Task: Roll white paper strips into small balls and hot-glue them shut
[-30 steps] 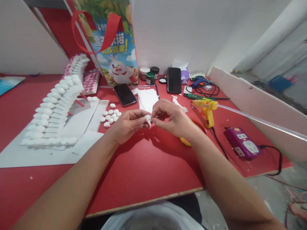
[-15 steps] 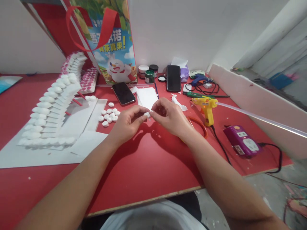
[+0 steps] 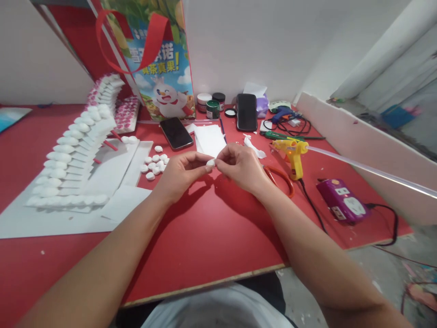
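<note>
A small white piece [image 3: 211, 162] is pinched between the fingertips of both hands above the red table [image 3: 208, 241]. My left hand [image 3: 182, 175] holds it from the left with thumb and forefinger. From the right, my right hand [image 3: 241, 167] grips it with closed fingers. Several white rounded pieces [image 3: 156, 166] lie left of my left hand. A stack of white paper [image 3: 209, 140] is just beyond the fingertips. At the left stands a curved white structure [image 3: 73, 157] lined with rounded white pieces, on white sheets.
A yellow glue gun [image 3: 295, 157] and orange-handled scissors [image 3: 285, 182] lie right of my right hand, near a purple power socket [image 3: 344, 200]. Behind are two phones [image 3: 176, 133] [image 3: 246, 112], paint jars [image 3: 213, 109] and a printed bag [image 3: 164, 68].
The white piece between my fingertips looks smoother and more rounded than before. Both hands remain in nearly the same place, with the fingers slightly shifted.
</note>
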The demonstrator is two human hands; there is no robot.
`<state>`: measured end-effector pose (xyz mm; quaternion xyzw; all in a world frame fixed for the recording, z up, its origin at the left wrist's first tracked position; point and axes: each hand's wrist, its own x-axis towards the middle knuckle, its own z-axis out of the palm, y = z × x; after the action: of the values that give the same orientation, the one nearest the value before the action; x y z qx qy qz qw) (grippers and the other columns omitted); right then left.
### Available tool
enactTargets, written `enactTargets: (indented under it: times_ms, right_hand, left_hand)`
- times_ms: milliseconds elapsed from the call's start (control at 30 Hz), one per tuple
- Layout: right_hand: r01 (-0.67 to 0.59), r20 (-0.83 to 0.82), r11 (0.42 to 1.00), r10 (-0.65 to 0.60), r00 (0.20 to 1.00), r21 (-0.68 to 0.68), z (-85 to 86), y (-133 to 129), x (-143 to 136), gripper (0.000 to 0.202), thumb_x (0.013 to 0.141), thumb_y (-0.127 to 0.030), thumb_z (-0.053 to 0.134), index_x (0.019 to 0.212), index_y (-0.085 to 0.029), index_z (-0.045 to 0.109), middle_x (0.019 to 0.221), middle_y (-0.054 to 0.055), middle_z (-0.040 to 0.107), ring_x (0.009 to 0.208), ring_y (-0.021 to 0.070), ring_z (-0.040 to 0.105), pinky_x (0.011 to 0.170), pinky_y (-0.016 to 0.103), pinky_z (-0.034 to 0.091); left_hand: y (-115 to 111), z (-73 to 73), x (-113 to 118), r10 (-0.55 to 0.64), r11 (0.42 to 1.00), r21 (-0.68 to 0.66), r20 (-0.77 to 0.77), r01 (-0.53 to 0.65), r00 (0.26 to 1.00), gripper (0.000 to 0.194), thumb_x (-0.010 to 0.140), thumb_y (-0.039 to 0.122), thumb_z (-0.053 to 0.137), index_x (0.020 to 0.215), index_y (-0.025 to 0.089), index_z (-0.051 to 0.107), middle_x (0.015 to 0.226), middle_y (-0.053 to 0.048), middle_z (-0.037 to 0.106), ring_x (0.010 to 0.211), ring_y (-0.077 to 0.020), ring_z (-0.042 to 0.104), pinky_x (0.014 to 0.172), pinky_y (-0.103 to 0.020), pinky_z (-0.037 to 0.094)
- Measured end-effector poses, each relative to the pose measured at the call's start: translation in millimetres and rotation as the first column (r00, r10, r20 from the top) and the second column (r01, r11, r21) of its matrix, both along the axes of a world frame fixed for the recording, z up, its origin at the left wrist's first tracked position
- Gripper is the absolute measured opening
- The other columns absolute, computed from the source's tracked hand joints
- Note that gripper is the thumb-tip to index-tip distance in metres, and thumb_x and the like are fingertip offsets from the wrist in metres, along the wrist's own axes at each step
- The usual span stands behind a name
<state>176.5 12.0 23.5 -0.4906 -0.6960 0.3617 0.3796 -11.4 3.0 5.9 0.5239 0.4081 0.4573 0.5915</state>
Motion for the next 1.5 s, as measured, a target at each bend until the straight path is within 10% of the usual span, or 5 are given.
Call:
enactTargets:
  times_ms: [733, 1133, 1500]
  right_hand:
    - [-0.142, -0.337, 0.953, 0.045, 0.941, -0.269, 5.3, 1.2, -0.9, 0.031, 0.074, -0.037, 0.087, 0.072, -0.016, 0.064, 0.058, 0.002, 0.07, 0.05, 0.0142, 0.066, 0.052, 0.027, 0.055]
    - [-0.094, -0.461, 0.943, -0.069, 0.885, -0.321, 12.7, 6.7, 7.9, 0.044, 0.072, -0.055, 0.086, 0.074, -0.016, 0.066, 0.069, 0.002, 0.07, 0.049, 0.0081, 0.057, 0.045, 0.022, 0.047]
    - [0.023, 0.022, 1.0, -0.023, 0.999, 0.022, -6.3, 4.9, 0.0, 0.013, 0.081, -0.026, 0.069, 0.074, -0.018, 0.062, 0.069, 0.0, 0.067, 0.062, 0.0117, 0.058, 0.059, 0.025, 0.043]
  left_hand:
    - [-2.0, 3.8, 2.0, 0.17, 0.937, 0.337, -0.212, -0.091, 0.962, 0.018, 0.081, 0.035, 0.083, 0.091, 0.021, 0.083, 0.093, -0.007, 0.074, 0.09, -0.0227, 0.067, 0.083, -0.034, 0.052]
    - [3.1, -3.0, 1.0, 0.002, 0.999, -0.033, 0.053, 0.0, 0.999, 0.037, 0.078, 0.044, 0.087, 0.101, 0.016, 0.078, 0.096, -0.007, 0.076, 0.084, -0.0174, 0.068, 0.084, -0.031, 0.054]
    - [0.3, 0.2, 5.6, -0.003, 0.997, -0.072, 0.024, 0.004, 1.0, 0.041, 0.072, 0.044, 0.092, 0.097, 0.014, 0.077, 0.092, -0.006, 0.076, 0.084, -0.0162, 0.068, 0.087, -0.032, 0.056]
